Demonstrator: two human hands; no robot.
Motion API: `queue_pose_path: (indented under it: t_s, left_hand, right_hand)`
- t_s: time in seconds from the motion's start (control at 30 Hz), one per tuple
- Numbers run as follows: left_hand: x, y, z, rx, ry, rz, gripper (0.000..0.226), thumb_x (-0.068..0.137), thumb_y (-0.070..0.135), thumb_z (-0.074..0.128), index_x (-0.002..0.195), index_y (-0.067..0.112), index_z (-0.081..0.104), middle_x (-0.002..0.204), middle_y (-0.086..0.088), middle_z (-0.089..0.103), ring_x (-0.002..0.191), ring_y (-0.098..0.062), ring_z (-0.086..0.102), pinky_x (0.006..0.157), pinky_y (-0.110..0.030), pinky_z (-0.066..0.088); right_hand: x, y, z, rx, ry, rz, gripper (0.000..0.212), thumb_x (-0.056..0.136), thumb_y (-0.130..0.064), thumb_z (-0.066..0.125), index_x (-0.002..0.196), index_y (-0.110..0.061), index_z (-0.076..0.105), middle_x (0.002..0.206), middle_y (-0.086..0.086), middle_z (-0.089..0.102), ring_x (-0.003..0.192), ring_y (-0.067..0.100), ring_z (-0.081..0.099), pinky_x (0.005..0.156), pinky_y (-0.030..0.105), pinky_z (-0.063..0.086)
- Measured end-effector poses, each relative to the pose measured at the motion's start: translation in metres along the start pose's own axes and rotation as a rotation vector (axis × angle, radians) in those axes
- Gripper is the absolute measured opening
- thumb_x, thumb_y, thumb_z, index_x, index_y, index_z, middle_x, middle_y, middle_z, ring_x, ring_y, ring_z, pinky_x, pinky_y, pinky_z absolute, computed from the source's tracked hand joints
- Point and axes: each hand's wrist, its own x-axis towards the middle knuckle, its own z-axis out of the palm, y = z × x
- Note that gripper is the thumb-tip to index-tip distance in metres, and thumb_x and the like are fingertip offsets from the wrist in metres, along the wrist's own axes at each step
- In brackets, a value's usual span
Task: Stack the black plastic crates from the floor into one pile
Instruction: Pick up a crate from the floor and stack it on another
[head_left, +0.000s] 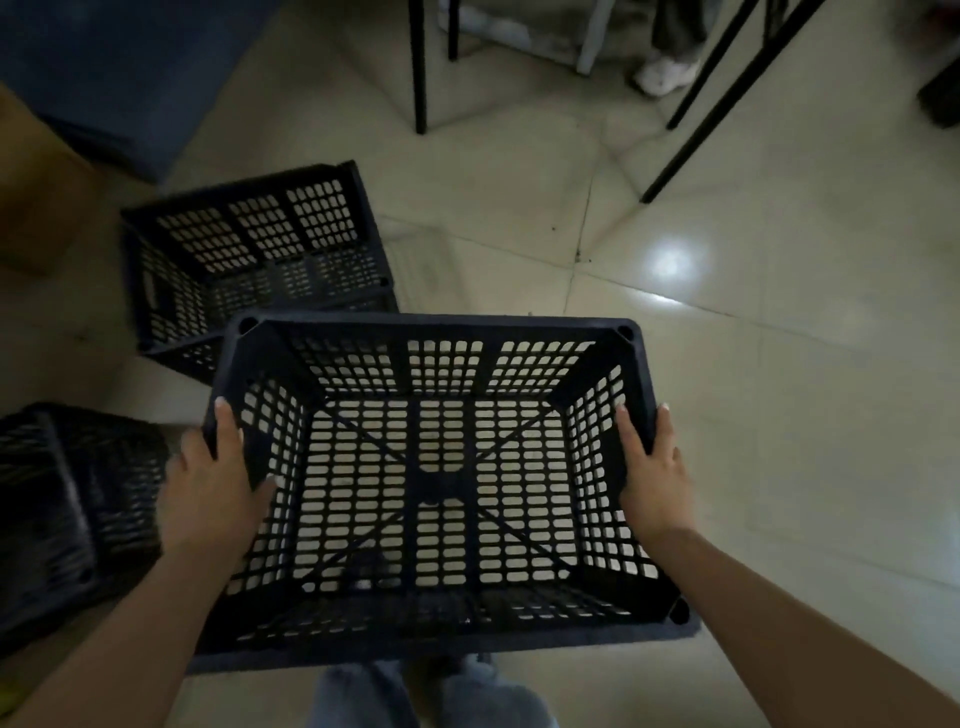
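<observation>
A black perforated plastic crate (441, 332) is held upright in front of me, above the tiled floor, its open top facing the camera. My left hand (213, 488) grips its left rim, thumb inside and fingers outside. My right hand (652, 478) grips the right rim the same way. A second black crate (249, 265) stands on the floor behind and to the left, partly hidden by the held one. A third black crate (67, 509) lies at the far left near my left forearm, blurred.
Black table or chair legs (420, 67) stand at the back, with a person's white shoe (662, 75) beyond them. A dark blue block (119, 67) and a brown cardboard box (36, 192) sit at the back left. Pale floor tiles (779, 364) stretch to the right.
</observation>
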Motion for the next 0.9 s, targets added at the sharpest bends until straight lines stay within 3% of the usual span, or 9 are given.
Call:
queue_pose_path:
  t_s: [0.2, 0.33, 0.4, 0.5, 0.63, 0.77, 0.9]
  left_hand:
    - [-0.065, -0.065, -0.008, -0.134, 0.062, -0.222, 0.101, 0.077, 0.060, 0.064, 0.152, 0.021, 0.010, 0.151, -0.022, 0.024, 0.119, -0.047, 0.046, 0.082, -0.053, 0.051]
    - [-0.108, -0.108, -0.016, -0.167, 0.116, -0.378, 0.097, 0.077, 0.060, 0.062, 0.152, 0.021, 0.014, 0.150, -0.021, 0.028, 0.119, -0.046, 0.047, 0.082, -0.052, 0.051]
    - [-0.133, -0.136, -0.015, -0.191, 0.160, -0.424, 0.092, 0.078, 0.055, 0.066, 0.149, 0.020, 0.020, 0.144, -0.024, 0.035, 0.109, -0.048, 0.053, 0.074, -0.054, 0.053]
    - [-0.173, -0.180, -0.008, -0.213, 0.218, -0.457, 0.089, 0.076, 0.047, 0.072, 0.146, 0.015, 0.029, 0.135, -0.029, 0.043, 0.095, -0.050, 0.057, 0.065, -0.052, 0.054]
    - [-0.230, -0.234, -0.012, -0.227, 0.246, -0.651, 0.088, 0.080, 0.057, 0.061, 0.150, 0.020, 0.022, 0.144, -0.020, 0.038, 0.111, -0.042, 0.053, 0.067, -0.046, 0.051]
    - [-0.306, -0.297, 0.006, -0.250, 0.261, -0.751, 0.085, 0.081, 0.057, 0.061, 0.148, 0.020, 0.025, 0.130, -0.019, 0.046, 0.099, -0.041, 0.056, 0.059, -0.044, 0.048]
    - [-0.390, -0.355, 0.032, -0.261, 0.255, -0.825, 0.088, 0.079, 0.058, 0.063, 0.148, 0.017, 0.028, 0.124, -0.021, 0.050, 0.093, -0.041, 0.058, 0.054, -0.041, 0.048]
  right_hand:
    - [-0.001, -0.056, -0.037, -0.072, 0.031, -0.198, 0.080, 0.086, -0.007, 0.055, 0.150, -0.031, 0.015, 0.159, 0.014, -0.012, 0.122, 0.037, 0.045, 0.090, 0.043, 0.049]
    - [-0.011, -0.106, -0.052, -0.090, 0.047, -0.332, 0.069, 0.092, -0.019, 0.052, 0.150, -0.033, 0.018, 0.161, 0.008, -0.004, 0.098, 0.031, 0.060, 0.066, 0.030, 0.044]
    - [-0.022, -0.129, -0.054, -0.078, 0.058, -0.380, 0.064, 0.093, -0.025, 0.052, 0.149, -0.034, 0.022, 0.161, 0.007, 0.001, 0.092, 0.030, 0.063, 0.062, 0.029, 0.042]
    - [-0.049, -0.166, -0.052, -0.045, 0.100, -0.462, 0.060, 0.093, -0.034, 0.055, 0.147, -0.033, 0.029, 0.161, 0.005, 0.009, 0.098, 0.031, 0.064, 0.067, 0.034, 0.051]
    - [-0.099, -0.218, -0.041, -0.009, 0.137, -0.572, 0.059, 0.092, -0.040, 0.056, 0.145, -0.032, 0.034, 0.159, 0.004, 0.016, 0.108, 0.033, 0.060, 0.074, 0.038, 0.052]
    - [-0.163, -0.264, -0.018, 0.013, 0.173, -0.696, 0.055, 0.089, -0.044, 0.058, 0.141, -0.032, 0.042, 0.157, 0.002, 0.025, 0.099, 0.034, 0.065, 0.068, 0.037, 0.054]
    - [-0.240, -0.304, 0.011, 0.001, 0.189, -0.777, 0.053, 0.089, -0.045, 0.058, 0.139, -0.031, 0.045, 0.157, 0.002, 0.027, 0.109, 0.033, 0.062, 0.074, 0.039, 0.051]
